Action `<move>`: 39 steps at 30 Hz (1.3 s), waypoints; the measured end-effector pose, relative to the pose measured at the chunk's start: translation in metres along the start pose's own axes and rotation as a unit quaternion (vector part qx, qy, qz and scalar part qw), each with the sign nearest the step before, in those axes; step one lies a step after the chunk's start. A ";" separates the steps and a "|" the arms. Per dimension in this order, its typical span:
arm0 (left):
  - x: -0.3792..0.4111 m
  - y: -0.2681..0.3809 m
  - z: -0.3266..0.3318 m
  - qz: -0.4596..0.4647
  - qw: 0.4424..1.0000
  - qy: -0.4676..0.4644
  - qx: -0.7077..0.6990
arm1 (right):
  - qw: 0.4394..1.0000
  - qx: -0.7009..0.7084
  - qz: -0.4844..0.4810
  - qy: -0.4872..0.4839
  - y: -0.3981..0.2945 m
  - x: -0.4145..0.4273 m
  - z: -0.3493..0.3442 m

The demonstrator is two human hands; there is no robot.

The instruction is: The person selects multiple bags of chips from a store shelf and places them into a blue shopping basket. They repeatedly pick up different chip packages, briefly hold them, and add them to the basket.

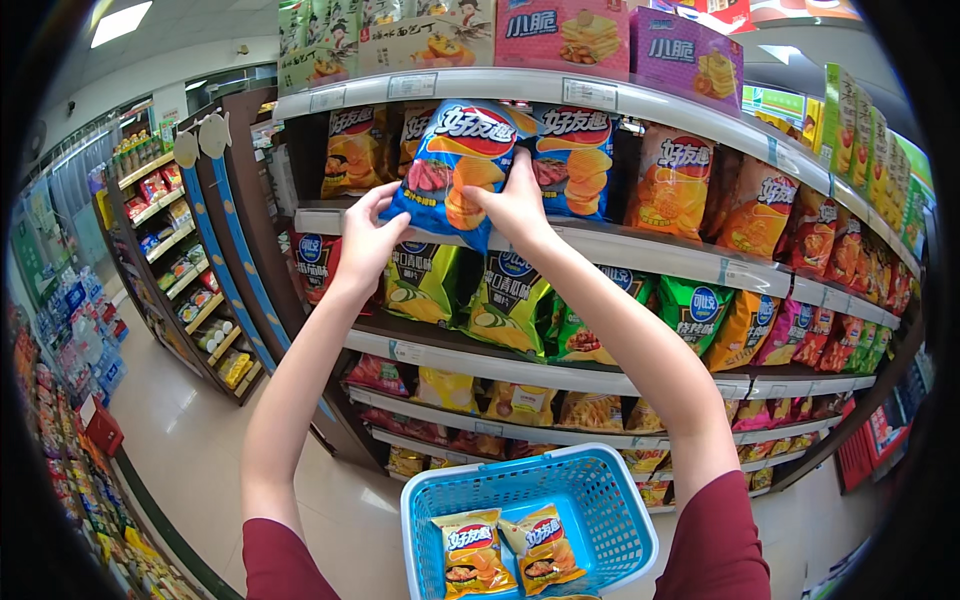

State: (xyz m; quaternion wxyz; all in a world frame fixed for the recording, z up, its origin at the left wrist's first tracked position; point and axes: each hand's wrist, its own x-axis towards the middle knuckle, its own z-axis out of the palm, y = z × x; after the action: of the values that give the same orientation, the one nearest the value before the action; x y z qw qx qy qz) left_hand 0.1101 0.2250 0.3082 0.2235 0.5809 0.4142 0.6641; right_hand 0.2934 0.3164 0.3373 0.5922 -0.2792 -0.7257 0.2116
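Both my hands hold a blue bag of potato chips [457,161] in front of the second shelf. My left hand [371,236] grips its lower left corner, thumb in front. On its right side, my right hand [521,202] pinches the bag, with the thumb across the printed chips. The bag leans a little to the right. Just behind it, a matching blue chip bag [581,161] stands on the shelf. Below my arms is a blue plastic shopping basket [600,480] holding a yellow chip bag [476,555] and another yellow chip bag [544,551]; a further yellow edge shows at the frame's bottom.
Orange chip bags [671,184] stand right of the blue ones. Green chip bags [510,300] fill the shelf below, behind a white price rail [645,255]. Snack boxes [562,37] line the top shelf. Another shelving unit [180,247] stands left across the tiled floor [172,420].
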 end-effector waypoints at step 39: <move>0.106 -0.013 -0.003 0.317 0.634 -0.139 0.692 | 0.900 -0.428 -0.085 0.017 -0.027 0.020 0.006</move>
State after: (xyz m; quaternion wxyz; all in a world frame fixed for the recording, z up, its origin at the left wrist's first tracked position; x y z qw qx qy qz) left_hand 0.0806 0.3134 0.3599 -0.4134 0.7461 0.5069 0.1246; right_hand 0.2806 0.3097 0.3683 0.4439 -0.4465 -0.7569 -0.1751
